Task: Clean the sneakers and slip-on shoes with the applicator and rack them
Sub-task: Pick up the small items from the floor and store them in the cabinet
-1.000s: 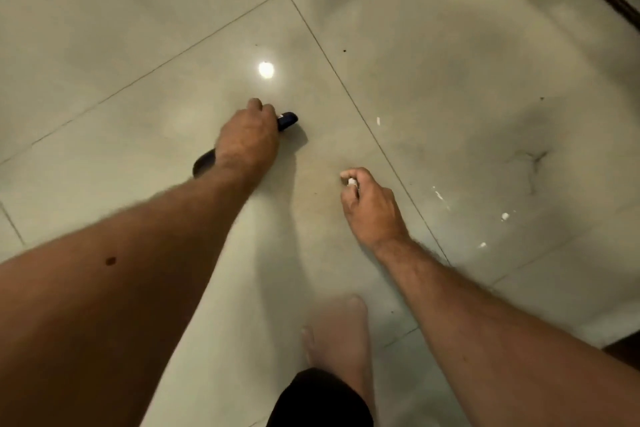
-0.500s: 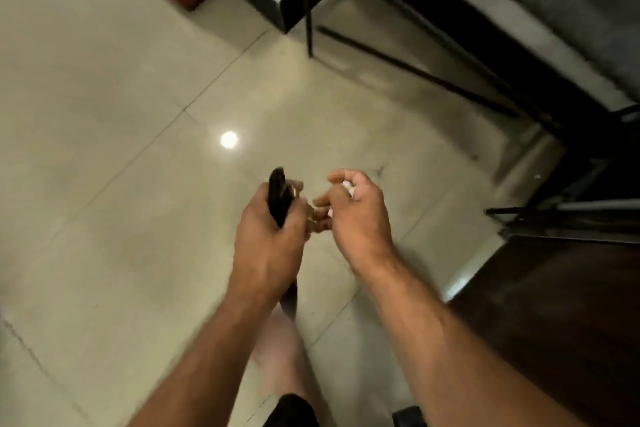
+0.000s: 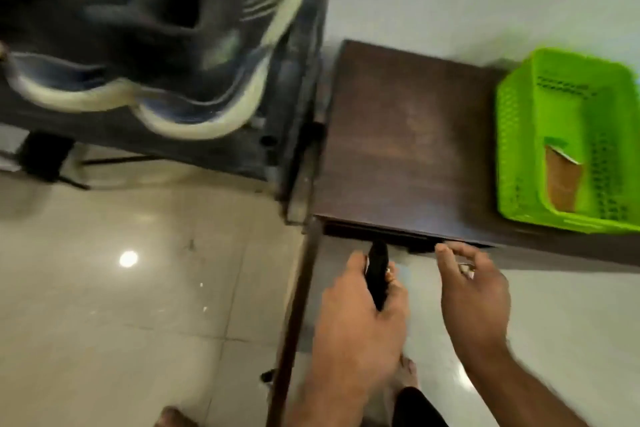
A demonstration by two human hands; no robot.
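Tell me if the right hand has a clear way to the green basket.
Probably yes. The right hand hovers at the near edge of the dark shelf, and the basket sits on its right end with nothing between. The hand seems to pinch something small, too blurred to name, which may hinder a grip.
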